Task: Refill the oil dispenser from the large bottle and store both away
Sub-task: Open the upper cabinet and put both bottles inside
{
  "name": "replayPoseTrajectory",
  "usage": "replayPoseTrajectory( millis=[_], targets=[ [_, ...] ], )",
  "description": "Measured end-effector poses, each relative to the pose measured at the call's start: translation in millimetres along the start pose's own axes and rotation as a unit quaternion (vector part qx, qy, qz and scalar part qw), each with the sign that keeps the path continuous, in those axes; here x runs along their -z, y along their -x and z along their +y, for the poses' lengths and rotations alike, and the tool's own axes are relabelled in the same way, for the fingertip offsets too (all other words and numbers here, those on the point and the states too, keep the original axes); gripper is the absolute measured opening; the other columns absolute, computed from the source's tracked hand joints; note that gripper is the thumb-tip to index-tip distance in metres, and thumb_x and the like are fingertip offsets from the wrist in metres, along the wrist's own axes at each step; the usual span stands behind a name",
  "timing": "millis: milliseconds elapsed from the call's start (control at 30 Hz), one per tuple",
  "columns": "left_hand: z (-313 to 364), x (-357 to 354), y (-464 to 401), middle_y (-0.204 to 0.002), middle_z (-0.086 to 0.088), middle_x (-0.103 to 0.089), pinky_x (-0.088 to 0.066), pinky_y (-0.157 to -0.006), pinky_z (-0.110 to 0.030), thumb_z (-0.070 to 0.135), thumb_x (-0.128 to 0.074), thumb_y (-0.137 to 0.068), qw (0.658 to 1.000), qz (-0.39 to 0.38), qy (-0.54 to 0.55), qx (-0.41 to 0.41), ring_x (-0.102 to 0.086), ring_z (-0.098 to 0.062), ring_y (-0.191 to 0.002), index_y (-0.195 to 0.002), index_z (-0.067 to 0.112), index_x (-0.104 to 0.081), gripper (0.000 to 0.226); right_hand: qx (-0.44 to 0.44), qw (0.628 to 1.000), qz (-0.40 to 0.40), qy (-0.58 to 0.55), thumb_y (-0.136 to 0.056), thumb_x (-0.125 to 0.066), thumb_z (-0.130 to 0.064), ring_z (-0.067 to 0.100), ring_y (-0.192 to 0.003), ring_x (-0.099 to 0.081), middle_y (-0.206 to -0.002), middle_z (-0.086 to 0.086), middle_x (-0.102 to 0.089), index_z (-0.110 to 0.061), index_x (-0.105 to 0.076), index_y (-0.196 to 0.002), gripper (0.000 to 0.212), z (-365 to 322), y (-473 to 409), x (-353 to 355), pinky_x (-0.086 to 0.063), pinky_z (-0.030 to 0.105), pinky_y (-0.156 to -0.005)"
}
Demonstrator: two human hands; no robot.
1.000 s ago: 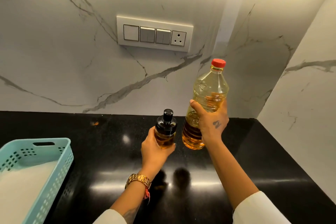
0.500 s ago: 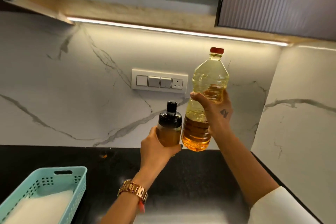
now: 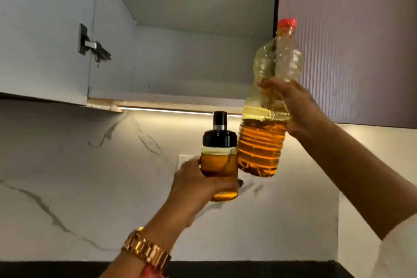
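My left hand (image 3: 194,184) grips the oil dispenser (image 3: 219,160), a small glass jar of amber oil with a black pump top, held upright in the air below the wall cabinet. My right hand (image 3: 293,106) holds the large plastic oil bottle (image 3: 264,142) by its middle. The bottle has a red cap, is roughly half full, and leans slightly right. Its top reaches in front of the open cabinet (image 3: 180,63), level with the lowest shelf. The two containers are side by side, almost touching.
The cabinet's door (image 3: 42,29) stands open to the left with a hinge showing; the shelves inside look bare. A ribbed closed door (image 3: 352,40) is to the right. A light strip runs under the cabinet. Marble wall behind, black counter edge (image 3: 56,269) at the bottom.
Both hands have lifted the dispenser and the bottle from just above the counter up to the cabinet. My view has tilted upward, so the open cabinet shows and the basket is gone.
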State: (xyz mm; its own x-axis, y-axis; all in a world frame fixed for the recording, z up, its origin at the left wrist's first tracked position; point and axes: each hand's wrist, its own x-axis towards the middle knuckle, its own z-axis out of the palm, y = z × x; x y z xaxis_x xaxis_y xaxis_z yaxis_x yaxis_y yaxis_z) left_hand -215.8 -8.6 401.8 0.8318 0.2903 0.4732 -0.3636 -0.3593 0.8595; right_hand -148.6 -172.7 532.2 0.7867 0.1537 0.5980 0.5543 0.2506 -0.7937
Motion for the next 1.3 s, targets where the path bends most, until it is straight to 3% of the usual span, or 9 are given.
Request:
replayPoseTrajectory(
  millis=[100, 200, 367, 533, 633, 733, 833, 1033, 1300],
  targets=[
    [31, 20, -14, -0.074, 0.009, -0.071, -0.049, -0.057, -0.015, 0.019, -0.085, -0.059, 0.999, -0.013, 0.035, -0.006, -0.066, -0.005, -0.074, -0.080, 0.027, -0.064, 0.031, -0.002, 0.999, -0.023, -0.034, -0.069, -0.074, -0.022, 0.021, -0.086, -0.064, -0.097, 0.004, -0.066, -0.018, -0.057, -0.100, 0.035, -33, -18, -7, -0.054, 0.029, -0.057],
    [58, 37, -29, -0.086, 0.004, -0.071, -0.048, -0.049, -0.013, 0.020, -0.084, -0.057, 0.999, -0.028, 0.030, -0.004, -0.065, -0.008, -0.079, -0.097, 0.022, -0.064, 0.045, -0.001, 0.998, -0.045, -0.040, -0.067, -0.076, -0.025, 0.020, -0.082, -0.065, -0.093, 0.003, -0.066, -0.013, -0.056, -0.110, 0.049, -63, -38, -16, -0.054, 0.029, -0.060],
    [96, 64, -58, -0.100, -0.004, -0.066, -0.052, -0.056, -0.023, 0.024, -0.081, -0.048, 0.999, -0.028, 0.017, -0.002, -0.063, -0.018, -0.089, -0.108, 0.019, -0.056, 0.065, 0.018, 0.997, -0.056, -0.046, -0.064, -0.077, -0.028, 0.021, -0.076, -0.069, -0.086, 0.003, -0.069, -0.012, -0.057, -0.108, 0.051, -95, -77, -34, -0.056, 0.032, -0.064],
    [119, 87, -97, -0.103, -0.009, -0.065, -0.056, -0.064, -0.031, 0.021, -0.081, -0.042, 1.000, 0.007, 0.010, -0.006, -0.064, -0.025, -0.093, -0.105, 0.017, -0.056, 0.068, 0.022, 0.996, -0.062, -0.057, -0.062, -0.079, -0.028, 0.020, -0.052, -0.069, -0.073, 0.003, -0.069, -0.013, -0.055, -0.094, 0.042, -106, -115, -55, -0.056, 0.033, -0.052],
    [124, 99, -124, -0.106, -0.011, -0.065, -0.056, -0.074, -0.036, 0.017, -0.082, -0.046, 0.999, 0.037, 0.011, -0.014, -0.063, -0.026, -0.097, -0.112, 0.014, -0.056, 0.072, 0.018, 0.996, -0.066, -0.055, -0.060, -0.080, -0.028, 0.024, -0.065, -0.070, -0.085, 0.006, -0.069, -0.013, -0.053, -0.096, 0.047, -98, -138, -71, -0.056, 0.035, -0.054],
    [125, 114, -156, -0.107, -0.012, -0.064, -0.056, -0.076, -0.037, 0.014, -0.082, -0.053, 0.998, 0.066, -0.004, -0.022, -0.062, -0.026, -0.099, -0.115, 0.012, -0.054, 0.068, 0.007, 0.997, -0.059, -0.057, -0.055, -0.083, -0.028, 0.028, -0.085, -0.067, -0.102, 0.008, -0.067, -0.012, -0.051, -0.115, 0.069, -81, -163, -89, -0.056, 0.042, -0.072],
    [122, 132, -190, -0.105, -0.012, -0.064, -0.056, -0.074, -0.037, 0.013, -0.082, -0.058, 0.995, 0.093, -0.018, -0.023, -0.062, -0.025, -0.097, -0.113, 0.011, -0.055, 0.061, 0.005, 0.997, -0.054, -0.052, -0.052, -0.084, -0.028, 0.031, -0.091, -0.065, -0.110, 0.010, -0.063, -0.013, -0.043, -0.125, 0.085, -62, -189, -108, -0.054, 0.046, -0.080],
    [99, 161, -249, -0.099, -0.013, -0.067, -0.053, -0.069, -0.037, 0.010, -0.083, -0.059, 0.991, 0.121, -0.041, 0.028, -0.063, -0.025, -0.092, -0.113, 0.009, -0.055, 0.060, 0.000, 0.999, -0.024, -0.041, -0.050, -0.085, -0.030, 0.029, -0.086, -0.063, -0.103, 0.009, -0.061, -0.015, -0.044, -0.104, 0.070, -18, -238, -149, -0.055, 0.045, -0.078],
    [76, 174, -282, -0.104, -0.015, -0.065, -0.048, -0.075, -0.041, 0.008, -0.081, -0.062, 0.984, 0.125, -0.095, 0.080, -0.061, -0.030, -0.100, -0.106, 0.009, -0.055, 0.051, -0.012, 0.999, 0.002, -0.035, -0.045, -0.086, -0.035, 0.025, -0.081, -0.062, -0.100, 0.005, -0.064, -0.017, -0.055, -0.100, 0.065, 27, -275, -183, -0.054, 0.037, -0.069]
  ],
)
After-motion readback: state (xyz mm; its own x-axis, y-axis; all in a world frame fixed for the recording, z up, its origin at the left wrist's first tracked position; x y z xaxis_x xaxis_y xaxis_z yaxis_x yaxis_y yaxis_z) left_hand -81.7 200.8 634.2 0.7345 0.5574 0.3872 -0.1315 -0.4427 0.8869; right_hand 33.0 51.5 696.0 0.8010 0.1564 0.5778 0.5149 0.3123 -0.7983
